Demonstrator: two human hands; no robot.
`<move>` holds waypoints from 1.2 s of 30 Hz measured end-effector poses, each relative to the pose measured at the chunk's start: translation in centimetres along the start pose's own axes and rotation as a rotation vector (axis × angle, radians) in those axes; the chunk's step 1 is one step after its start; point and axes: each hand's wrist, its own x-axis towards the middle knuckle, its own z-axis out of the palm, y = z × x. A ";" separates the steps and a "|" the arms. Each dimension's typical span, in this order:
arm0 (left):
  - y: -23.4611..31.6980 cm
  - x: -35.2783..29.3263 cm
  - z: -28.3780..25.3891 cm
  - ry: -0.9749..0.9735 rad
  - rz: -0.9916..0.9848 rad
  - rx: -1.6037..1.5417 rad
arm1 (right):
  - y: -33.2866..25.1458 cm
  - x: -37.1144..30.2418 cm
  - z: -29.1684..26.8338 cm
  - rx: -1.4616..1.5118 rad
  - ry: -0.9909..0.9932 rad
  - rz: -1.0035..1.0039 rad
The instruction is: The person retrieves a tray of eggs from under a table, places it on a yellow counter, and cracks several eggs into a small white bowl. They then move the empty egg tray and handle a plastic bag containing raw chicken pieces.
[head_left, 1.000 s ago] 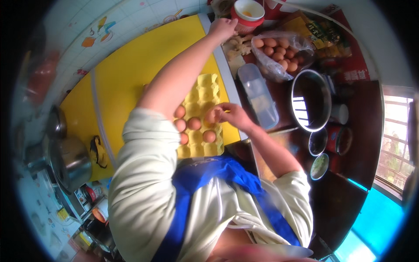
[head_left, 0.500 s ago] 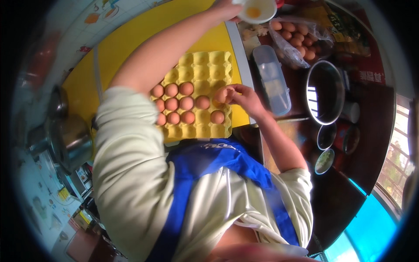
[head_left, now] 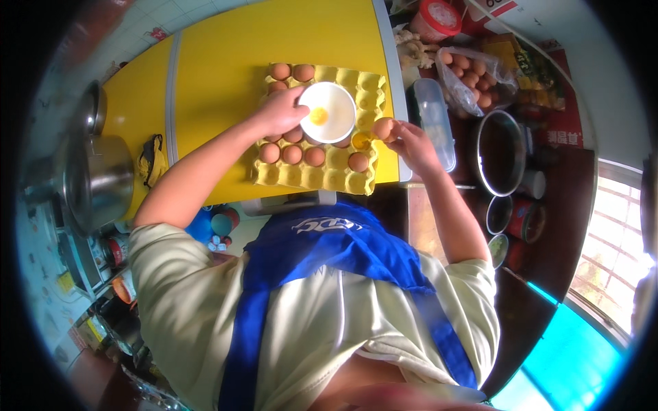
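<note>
The left hand [head_left: 282, 113] clamps its grip on a white bowl [head_left: 338, 115] over the yellow tray [head_left: 330, 179]; the right hand [head_left: 414, 145] pinches a perhaps cracked egg [head_left: 383, 128] at the tray's right edge.

From a distance, I am seeing a white bowl [head_left: 340, 101] hiding the middle of the yellow egg tray [head_left: 330, 180] and partly covering several brown eggs [head_left: 314, 156], while most of the left hand's [head_left: 281, 112] fingers are vanishing beneath its rim. The right hand [head_left: 415, 145] is masking part of a held egg [head_left: 383, 128], and I am failing to tell whether its shell is whole. A clear bag [head_left: 449, 83] is obscuring some bagged eggs [head_left: 471, 79], glare is washing out the window [head_left: 612, 222], a red shape [head_left: 96, 26] is blurring at upper left, and the bottom edge is cutting off a pinkish blur [head_left: 404, 395].
</note>
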 end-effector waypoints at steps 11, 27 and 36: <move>3.3 -0.2 4.1 -0.076 0.096 -0.066 | -4.0 -3.1 5.6 -0.598 0.086 -0.456; 3.7 -1.0 5.0 -0.083 0.100 -0.281 | -4.3 -4.1 7.1 -0.854 0.215 -0.965; 3.6 -1.3 5.0 -0.066 0.129 -0.257 | -4.6 -4.4 7.5 -0.897 0.209 -0.955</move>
